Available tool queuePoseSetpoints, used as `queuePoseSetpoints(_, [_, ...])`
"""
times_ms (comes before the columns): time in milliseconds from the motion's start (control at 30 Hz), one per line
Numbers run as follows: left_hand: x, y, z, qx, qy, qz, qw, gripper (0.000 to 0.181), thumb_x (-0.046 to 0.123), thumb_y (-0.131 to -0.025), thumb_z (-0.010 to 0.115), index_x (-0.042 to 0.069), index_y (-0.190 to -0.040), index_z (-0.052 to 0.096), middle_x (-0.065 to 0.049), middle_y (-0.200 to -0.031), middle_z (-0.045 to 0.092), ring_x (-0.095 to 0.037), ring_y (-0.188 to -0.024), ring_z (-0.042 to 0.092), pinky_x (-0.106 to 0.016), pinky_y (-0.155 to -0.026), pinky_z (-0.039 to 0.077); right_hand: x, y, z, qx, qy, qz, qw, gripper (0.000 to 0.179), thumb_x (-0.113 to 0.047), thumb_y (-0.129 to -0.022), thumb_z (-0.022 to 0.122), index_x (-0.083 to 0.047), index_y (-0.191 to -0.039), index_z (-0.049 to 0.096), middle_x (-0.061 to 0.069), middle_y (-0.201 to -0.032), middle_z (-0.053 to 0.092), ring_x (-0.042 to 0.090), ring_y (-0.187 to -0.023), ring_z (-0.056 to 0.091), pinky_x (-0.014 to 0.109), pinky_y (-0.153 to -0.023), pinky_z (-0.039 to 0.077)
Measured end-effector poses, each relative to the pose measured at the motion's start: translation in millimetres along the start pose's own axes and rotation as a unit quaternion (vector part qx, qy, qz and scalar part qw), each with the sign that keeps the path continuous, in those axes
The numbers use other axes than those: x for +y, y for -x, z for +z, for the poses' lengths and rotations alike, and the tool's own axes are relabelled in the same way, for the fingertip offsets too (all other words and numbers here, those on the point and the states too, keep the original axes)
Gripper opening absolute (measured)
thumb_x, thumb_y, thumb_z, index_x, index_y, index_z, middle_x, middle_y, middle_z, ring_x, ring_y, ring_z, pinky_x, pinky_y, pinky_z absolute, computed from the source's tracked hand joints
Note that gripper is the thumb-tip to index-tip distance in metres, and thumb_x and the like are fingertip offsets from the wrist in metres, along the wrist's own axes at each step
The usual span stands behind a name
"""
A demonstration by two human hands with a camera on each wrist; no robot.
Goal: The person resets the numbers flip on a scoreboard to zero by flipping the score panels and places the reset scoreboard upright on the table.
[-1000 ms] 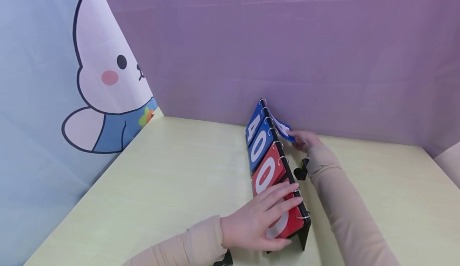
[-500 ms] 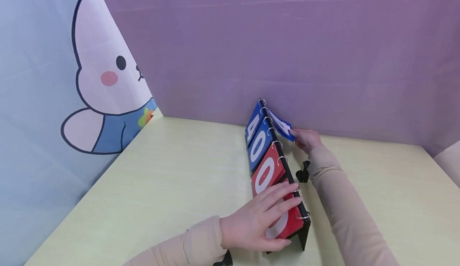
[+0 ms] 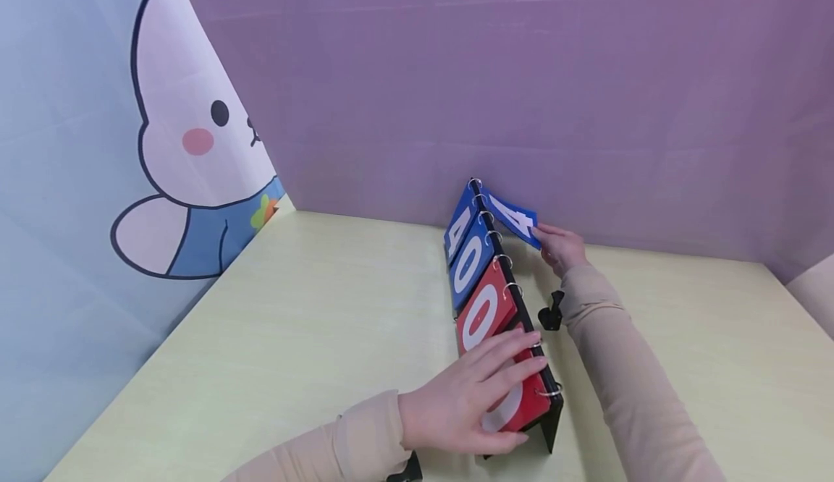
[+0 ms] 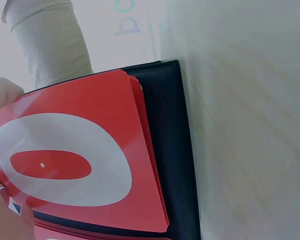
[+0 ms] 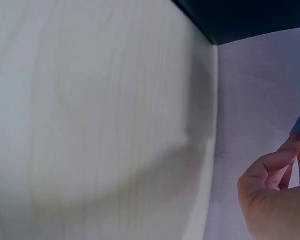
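A black flip scoreboard (image 3: 552,424) stands like a tent on the table, its cards hung on rings along the top edge. Two red cards show 0 at the near end; farther off, blue cards show 0 and 4. Across the nearest red card (image 4: 110,100), my left hand (image 3: 459,404) holds the board, fingertips at the top edge and thumb by the near end. Behind the far end, my right hand (image 3: 564,252) pinches the outer edge of a blue card (image 3: 513,216) printed with a white 4. Its corner shows between thumb and fingers in the right wrist view.
The pale wood-grain table (image 3: 313,308) extends on both sides of the board. A purple cloth backdrop (image 3: 554,91) rises close behind the far end, and a blue cloth with a cartoon rabbit (image 3: 189,106) hangs at left. Black wrist devices (image 3: 551,312) sit under the sleeves.
My right hand has lifted the blue card upward and outward behind the board, turning its 4 more into view. The left hand and the board have stayed in place.
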State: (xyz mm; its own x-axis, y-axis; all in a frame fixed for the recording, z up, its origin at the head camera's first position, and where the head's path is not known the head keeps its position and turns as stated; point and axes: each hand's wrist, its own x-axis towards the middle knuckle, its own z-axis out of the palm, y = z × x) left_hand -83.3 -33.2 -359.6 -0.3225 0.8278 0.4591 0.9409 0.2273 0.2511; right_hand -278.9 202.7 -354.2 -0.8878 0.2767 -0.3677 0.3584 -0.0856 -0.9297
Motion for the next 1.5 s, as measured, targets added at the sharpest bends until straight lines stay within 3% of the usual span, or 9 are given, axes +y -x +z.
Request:
queuePoseSetpoints(333, [0.4, 1.8, 1.5, 0.001, 0.008, 0.003, 1.0000, 0.084, 0.032, -0.082, 0.071, 0.010, -0.147, 0.022, -0.009, -0.156, 0.014, -0.022, -0.145, 0.015, -0.029, -0.116, 0.023, -4.4, 11.2, -0.8, -0.104, -0.074, -0.003, 0.9918, 0.054, -0.014, -0.094, 0.056, -0.003, -0.143, 0.037, -0.009, -0.069, 0.062, 0.000, -0.068, 0.058, 0.011, -0.063, 0.048])
queuePoseSetpoints(500, [0.4, 2.7, 2.3, 0.003, 0.008, 0.006, 0.9999, 0.083, 0.031, -0.082, 0.071, 0.010, -0.146, 0.022, -0.009, -0.156, 0.015, -0.022, -0.144, 0.016, -0.029, -0.116, 0.023, -8.9, 10.6, -2.7, -0.122, -0.089, -0.010, 0.9884, 0.029, -0.013, -0.095, 0.054, -0.009, -0.124, 0.050, -0.009, -0.072, 0.060, 0.001, -0.066, 0.054, 0.013, -0.062, 0.046])
queuePoseSetpoints(567, [0.6, 2.2, 2.5, 0.003, 0.009, 0.005, 0.9999, 0.083, 0.032, -0.082, 0.071, 0.009, -0.146, 0.023, -0.009, -0.156, 0.015, -0.022, -0.144, 0.016, -0.029, -0.116, 0.023, -12.5, 11.9, -3.4, -0.119, -0.085, -0.022, 0.9889, 0.028, -0.013, -0.095, 0.054, -0.009, -0.123, 0.050, -0.008, -0.078, 0.058, 0.001, -0.069, 0.053, 0.013, -0.063, 0.046])
queuePoseSetpoints(767, [0.6, 1.3, 2.7, 0.000, 0.003, 0.001, 1.0000, 0.083, 0.032, -0.083, 0.070, 0.010, -0.147, 0.023, -0.009, -0.156, 0.015, -0.022, -0.145, 0.016, -0.029, -0.116, 0.024, -24.1, 12.3, -7.5, -0.094, -0.024, -0.091, 0.9911, 0.058, -0.018, -0.096, 0.054, -0.002, -0.146, 0.031, -0.004, -0.096, 0.049, 0.002, -0.077, 0.050, 0.012, -0.067, 0.045])
queuePoseSetpoints(1000, [0.4, -0.4, 3.3, -0.001, 0.002, -0.001, 1.0000, 0.083, 0.032, -0.083, 0.070, 0.010, -0.147, 0.023, -0.008, -0.156, 0.015, -0.022, -0.144, 0.016, -0.029, -0.116, 0.024, -44.0, 18.5, -9.8, -0.074, -0.026, -0.146, 0.9862, 0.057, -0.018, -0.092, 0.061, -0.005, -0.143, 0.039, -0.006, -0.092, 0.057, 0.002, -0.073, 0.055, 0.013, -0.067, 0.047])
queuePoseSetpoints(1067, [0.5, -0.4, 3.5, 0.000, 0.001, 0.000, 1.0000, 0.083, 0.032, -0.083, 0.070, 0.010, -0.147, 0.023, -0.008, -0.156, 0.015, -0.022, -0.144, 0.016, -0.029, -0.116, 0.023, -53.2, 24.0, -6.6, -0.053, -0.004, -0.151, 0.9870, 0.059, -0.018, -0.095, 0.056, -0.005, -0.147, 0.031, 0.001, -0.109, 0.057, 0.000, -0.075, 0.055, 0.012, -0.071, 0.047])
queuePoseSetpoints(1233, [0.3, -0.5, 4.3, 0.008, -0.009, 0.008, 0.9999, 0.082, 0.033, -0.082, 0.070, 0.009, -0.146, 0.024, -0.009, -0.155, 0.016, -0.023, -0.144, 0.016, -0.029, -0.116, 0.022, -69.9, 34.9, 0.1, -0.021, 0.008, -0.196, 0.9804, 0.056, -0.015, -0.094, 0.056, -0.009, -0.146, 0.035, 0.014, -0.138, 0.045, 0.000, -0.080, 0.058, 0.016, -0.081, 0.051])
queuePoseSetpoints(1333, [0.1, -0.5, 4.9, 0.016, -0.018, 0.015, 0.9996, 0.082, 0.033, -0.082, 0.070, 0.008, -0.146, 0.025, -0.010, -0.155, 0.018, -0.024, -0.144, 0.017, -0.030, -0.117, 0.021, -77.7, 42.9, 5.1, -0.008, 0.016, -0.222, 0.9749, 0.054, -0.015, -0.094, 0.056, -0.010, -0.144, 0.038, 0.016, -0.135, 0.048, 0.002, -0.082, 0.059, 0.020, -0.086, 0.051])
queuePoseSetpoints(1500, [0.1, -0.3, 5.4, 0.022, -0.021, 0.019, 0.9993, 0.082, 0.033, -0.081, 0.071, 0.008, -0.145, 0.026, -0.011, -0.154, 0.018, -0.024, -0.144, 0.017, -0.031, -0.117, 0.020, -87.0, 53.5, 14.2, 0.012, 0.057, -0.277, 0.9592, 0.054, -0.017, -0.094, 0.057, -0.013, -0.144, 0.039, 0.013, -0.123, 0.054, 0.001, -0.079, 0.058, 0.015, -0.077, 0.052])
